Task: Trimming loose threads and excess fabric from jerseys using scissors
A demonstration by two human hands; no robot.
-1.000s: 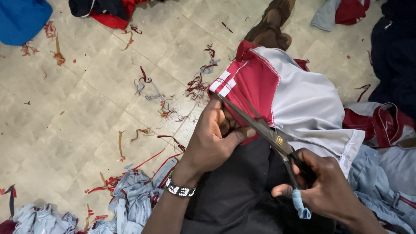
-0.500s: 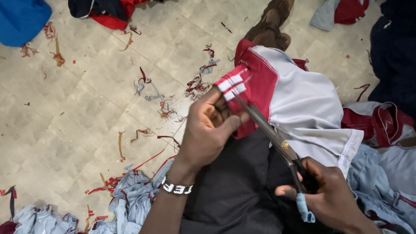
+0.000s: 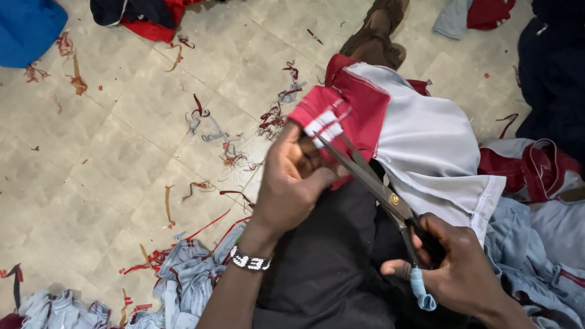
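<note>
A red and light-grey garment [image 3: 410,139] with a white-striped red cuff lies over my lap. My left hand [image 3: 293,184], with a beaded band at the wrist, pinches the red cuff edge of the garment. My right hand [image 3: 455,269] grips the handles of a pair of metal scissors [image 3: 372,181]. The scissor blades are parted and point up-left into the red cloth beside my left fingers. One handle loop is wrapped in pale blue.
Red and grey thread scraps [image 3: 271,119] litter the tiled floor [image 3: 95,166]. Light-blue and red clothes [image 3: 69,322] pile at the lower left, more at the right [image 3: 552,232]. A blue cloth [image 3: 10,29] lies top left. My brown shoe [image 3: 378,22] rests beyond the garment.
The scissors have slid further up-left into the red cuff. My left hand has shifted its pinch along the cuff edge, and my right hand has moved slightly lower and right.
</note>
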